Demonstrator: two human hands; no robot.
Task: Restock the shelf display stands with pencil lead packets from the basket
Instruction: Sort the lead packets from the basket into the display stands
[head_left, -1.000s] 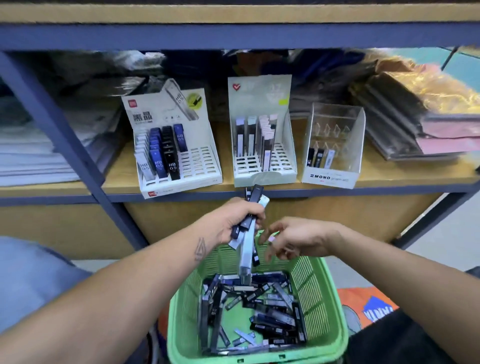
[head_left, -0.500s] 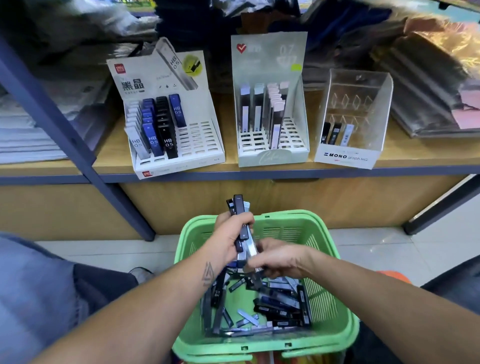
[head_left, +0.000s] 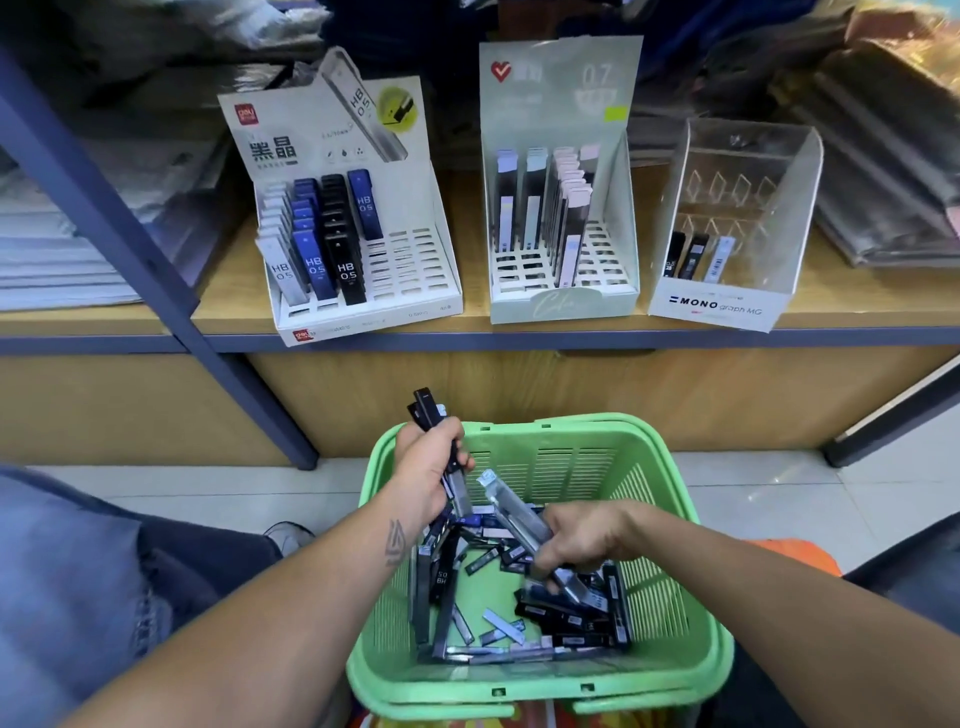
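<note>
1. Over the green basket (head_left: 675, 519) on the floor, we have both hands at work: our left hand (head_left: 428, 467) is clenched round a small bundle of dark packets (head_left: 441, 447), their tops sticking up past our knuckles at the basket's far left corner.
2. Our right hand (head_left: 582, 540) is down inside the basket, fingers curled round one long clear packet (head_left: 511, 512) that slants up and to the left from our grip.
3. The rest of the loose packets (head_left: 566, 613) lie in a jumble on the basket floor, mostly dark, a few pale ones among them.
4. On the wooden shelf (head_left: 234, 291) above stand three display stands side by side: the left stand (head_left: 415, 280) with white, blue and black packets marked HB 0.5 in its left rows and open slots on its right; the middle stand (head_left: 618, 244), marked 0.7, with tall pale packets at its back and open slots in front; the clear stand (head_left: 800, 208) on the right with only three packets at its bottom.
5. We judge the step in hand to be gathering and sorting: picking packets out of the basket and collecting them in the left hand before any go up.
6. The next move, as we see it, calls for lifting the clear packet free of the pile, checking which stand it matches, and either passing it to the left-hand bundle or carrying it up to an open slot and seating it upright.
</note>
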